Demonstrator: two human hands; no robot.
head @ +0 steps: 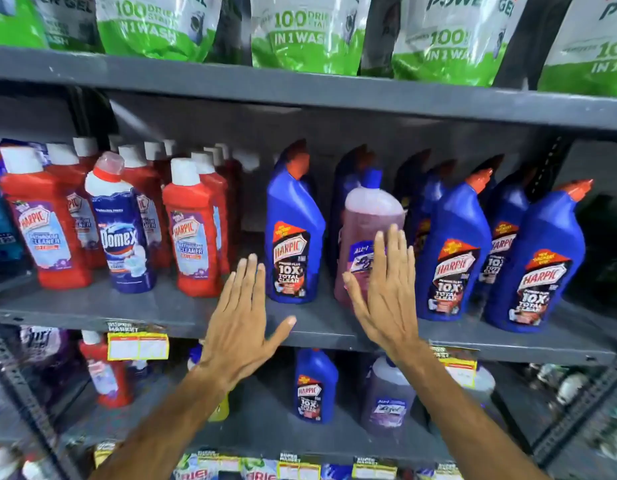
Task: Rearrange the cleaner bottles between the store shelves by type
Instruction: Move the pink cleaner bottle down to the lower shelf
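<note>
On the middle shelf [161, 311] stand red Harpic bathroom cleaner bottles [196, 230] at the left, with one white-and-blue Domex bottle [125, 233] among them. Blue Harpic bottles [293, 233] fill the right half. A pink-purple Lizol bottle [365, 216] stands between the blue ones. My right hand [386, 299] is spread flat in front of the pink bottle, fingers apart; I cannot tell whether it touches the bottle. My left hand [243, 320] is open with spread fingers, in front of the shelf edge, left of the nearest blue Harpic bottle, holding nothing.
The top shelf holds green-and-white detergent pouches [154, 26]. The lower shelf carries a red bottle [104, 372], a small blue Harpic bottle [314, 386] and another purple Lizol bottle [386, 396]. Yellow price tags [137, 346] hang on the shelf edge. A gap sits between red and blue bottles.
</note>
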